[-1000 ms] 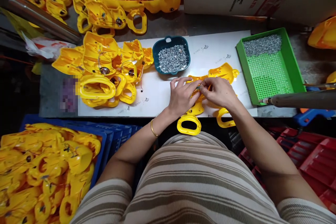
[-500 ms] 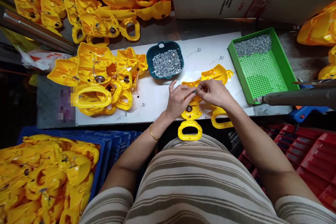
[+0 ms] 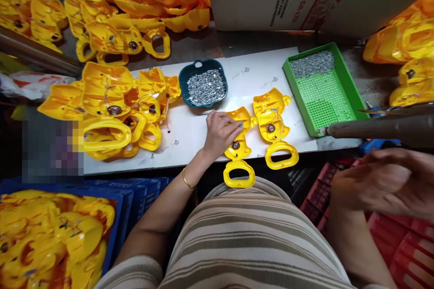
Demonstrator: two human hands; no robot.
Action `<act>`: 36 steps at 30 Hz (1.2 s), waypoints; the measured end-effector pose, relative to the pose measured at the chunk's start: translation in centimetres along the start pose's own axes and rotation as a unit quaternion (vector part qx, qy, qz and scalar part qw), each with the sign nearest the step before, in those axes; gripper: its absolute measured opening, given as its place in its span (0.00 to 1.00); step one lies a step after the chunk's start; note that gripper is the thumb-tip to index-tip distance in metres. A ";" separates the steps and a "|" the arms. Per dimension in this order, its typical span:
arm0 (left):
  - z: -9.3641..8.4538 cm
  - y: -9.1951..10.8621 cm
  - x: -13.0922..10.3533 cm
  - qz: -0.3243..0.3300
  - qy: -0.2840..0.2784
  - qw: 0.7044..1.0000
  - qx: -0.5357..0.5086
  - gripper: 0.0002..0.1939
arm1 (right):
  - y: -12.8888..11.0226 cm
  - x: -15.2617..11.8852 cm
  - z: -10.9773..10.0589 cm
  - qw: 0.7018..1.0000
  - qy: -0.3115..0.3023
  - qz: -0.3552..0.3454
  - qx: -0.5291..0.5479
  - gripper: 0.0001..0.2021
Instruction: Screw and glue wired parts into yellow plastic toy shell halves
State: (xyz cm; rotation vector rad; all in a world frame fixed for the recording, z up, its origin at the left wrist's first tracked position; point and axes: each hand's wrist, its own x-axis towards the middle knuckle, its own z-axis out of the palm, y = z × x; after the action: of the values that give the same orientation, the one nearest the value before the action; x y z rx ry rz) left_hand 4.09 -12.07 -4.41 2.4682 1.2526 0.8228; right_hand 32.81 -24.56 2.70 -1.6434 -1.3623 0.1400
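My left hand (image 3: 222,133) rests on the nearer yellow plastic shell half (image 3: 242,148). Its fingers are pinched together over a small greenish piece (image 3: 241,126), too small to name. A round dark metal part and a ring-shaped handle (image 3: 239,174) belong to this shell, the handle jutting past the table edge. Beside it lies a second yellow shell half (image 3: 271,110) with wires and a round part. Raised at the right, over the red crates, is my right hand (image 3: 383,185). Motion blurs its curled fingers, and whether they hold anything is unclear.
A dark teal basket (image 3: 222,95) and a green tray (image 3: 307,119) hold small metal screws. Yellow shells (image 3: 105,86) are piled at left. A metal-barrelled tool (image 3: 379,125) juts in at right above a blue tool (image 3: 373,146). A cardboard box (image 3: 251,0) stands behind.
My right hand has left the shell and swung right, toward the camera, over the red crates. My left hand stays on the shell. The view has shifted slightly right.
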 end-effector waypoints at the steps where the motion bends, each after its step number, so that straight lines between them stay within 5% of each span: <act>1: 0.0 -0.1 0.0 0.007 -0.002 1.000 0.000 0.10 | 0.6 0.1 -0.5 0.998 0.054 -0.010 -0.011 0.17; 3: 0.0 -0.3 0.0 0.011 -0.006 1.000 0.008 0.11 | 1.4 1.0 -0.4 0.980 0.190 -0.039 -0.032 0.18; 5: 0.0 -0.6 0.1 0.008 -0.008 1.000 0.015 0.11 | 1.8 2.4 0.6 0.965 0.259 -0.036 -0.030 0.22; 8: 0.1 -0.9 0.3 0.019 -0.013 0.999 0.023 0.11 | 2.1 4.7 1.9 0.990 0.129 0.023 0.048 0.30; 10: 0.0 -1.0 0.4 0.031 -0.019 0.999 0.028 0.11 | 2.0 5.8 2.2 0.991 0.023 0.056 0.120 0.27; 12: 0.0 -0.9 0.5 0.038 -0.022 0.999 0.032 0.11 | 1.8 6.9 2.1 0.982 -0.012 0.073 0.176 0.23; 20: -0.1 -0.7 0.7 0.024 -0.027 0.999 0.009 0.10 | 3.1 11.4 2.2 0.976 0.113 0.112 0.148 0.32; 24: -0.1 -0.7 0.7 0.040 -0.028 0.999 0.022 0.10 | 5.2 11.7 2.9 0.976 0.166 0.062 0.130 0.28; 36: -0.2 -0.3 0.9 0.034 -0.037 0.998 0.034 0.10 | 5.9 13.6 7.3 0.984 0.127 0.079 0.092 0.19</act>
State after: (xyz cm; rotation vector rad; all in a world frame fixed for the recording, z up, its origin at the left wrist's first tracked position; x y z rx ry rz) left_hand 4.12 -11.18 -4.06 2.5819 1.1967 0.7079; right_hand 37.48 -8.82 0.86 -1.5528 -0.9973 0.1401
